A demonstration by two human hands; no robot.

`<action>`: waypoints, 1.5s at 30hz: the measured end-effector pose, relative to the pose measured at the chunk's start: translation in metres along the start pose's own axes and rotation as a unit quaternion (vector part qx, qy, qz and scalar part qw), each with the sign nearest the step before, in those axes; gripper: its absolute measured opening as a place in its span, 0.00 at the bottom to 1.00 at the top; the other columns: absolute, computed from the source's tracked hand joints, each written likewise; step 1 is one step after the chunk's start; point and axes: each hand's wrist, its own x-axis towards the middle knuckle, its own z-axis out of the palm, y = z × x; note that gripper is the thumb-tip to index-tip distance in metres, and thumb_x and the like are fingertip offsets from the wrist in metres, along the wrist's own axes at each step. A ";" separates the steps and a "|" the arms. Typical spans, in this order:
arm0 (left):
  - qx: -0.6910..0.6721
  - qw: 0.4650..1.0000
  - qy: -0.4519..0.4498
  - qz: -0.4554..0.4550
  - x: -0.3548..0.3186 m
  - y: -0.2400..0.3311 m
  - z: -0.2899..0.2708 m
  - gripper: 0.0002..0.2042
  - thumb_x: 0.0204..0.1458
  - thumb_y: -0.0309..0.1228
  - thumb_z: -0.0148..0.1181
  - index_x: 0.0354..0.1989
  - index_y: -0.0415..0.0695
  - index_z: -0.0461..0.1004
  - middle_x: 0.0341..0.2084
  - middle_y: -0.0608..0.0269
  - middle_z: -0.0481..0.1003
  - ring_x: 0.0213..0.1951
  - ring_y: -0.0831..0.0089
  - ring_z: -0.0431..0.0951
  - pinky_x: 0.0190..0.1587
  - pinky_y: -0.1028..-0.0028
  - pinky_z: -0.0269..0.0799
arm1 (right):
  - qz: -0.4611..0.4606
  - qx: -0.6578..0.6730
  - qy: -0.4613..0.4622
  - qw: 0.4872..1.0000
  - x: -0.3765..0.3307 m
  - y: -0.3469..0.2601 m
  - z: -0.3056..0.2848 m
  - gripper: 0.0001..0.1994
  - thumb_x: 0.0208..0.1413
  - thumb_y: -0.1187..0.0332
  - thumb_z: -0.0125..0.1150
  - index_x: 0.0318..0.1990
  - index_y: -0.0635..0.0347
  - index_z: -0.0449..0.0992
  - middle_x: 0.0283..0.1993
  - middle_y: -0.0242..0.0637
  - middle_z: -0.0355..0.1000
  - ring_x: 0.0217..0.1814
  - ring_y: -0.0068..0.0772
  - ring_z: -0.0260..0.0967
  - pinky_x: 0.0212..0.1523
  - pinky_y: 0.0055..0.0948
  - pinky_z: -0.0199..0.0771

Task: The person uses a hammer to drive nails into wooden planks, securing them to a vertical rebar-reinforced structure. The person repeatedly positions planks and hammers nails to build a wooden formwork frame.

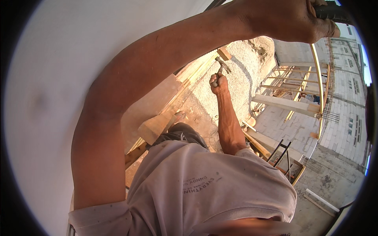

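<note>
At near right, the left hand [297,19] closes its fingers round a dark bar [334,13], probably for steadiness; farther off, left of it, the right hand [219,83] grips a hammer [223,65] by its handle, leaving its head free over pale ground [241,92].

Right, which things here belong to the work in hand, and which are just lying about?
In use:
- hammer, gripped by the right hand
- dark bar, gripped by the left hand

Untouched by either hand, apparently just lying about:
- wood block, just beyond the hammer
- planks
- white stick
</note>
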 end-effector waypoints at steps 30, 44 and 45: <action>0.047 0.995 -0.028 -0.084 0.002 0.000 0.000 0.19 0.59 0.33 0.57 0.15 0.42 0.70 0.06 0.73 0.60 0.12 0.82 0.56 0.16 0.73 0.48 | 0.009 0.059 -0.024 0.998 0.004 0.003 0.004 0.08 0.69 0.70 0.30 0.41 0.56 0.59 0.25 0.31 0.57 0.22 0.22 0.57 0.20 0.21 0.65; 0.052 0.998 -0.011 -0.043 0.002 0.007 -0.002 0.20 0.54 0.28 0.57 0.09 0.41 0.66 0.03 0.63 0.61 0.08 0.75 0.60 0.15 0.69 0.54 | 0.015 0.062 -0.078 0.995 0.001 -0.001 0.008 0.12 0.71 0.66 0.30 0.37 0.58 0.59 0.22 0.32 0.58 0.17 0.18 0.52 0.16 0.16 0.63; 0.036 0.999 0.003 -0.022 0.003 0.007 -0.001 0.20 0.53 0.27 0.57 0.09 0.41 0.65 0.03 0.63 0.61 0.07 0.75 0.60 0.15 0.69 0.53 | 0.009 0.059 -0.112 0.992 0.000 -0.002 0.010 0.12 0.70 0.66 0.29 0.39 0.57 0.61 0.22 0.31 0.58 0.16 0.18 0.50 0.15 0.16 0.62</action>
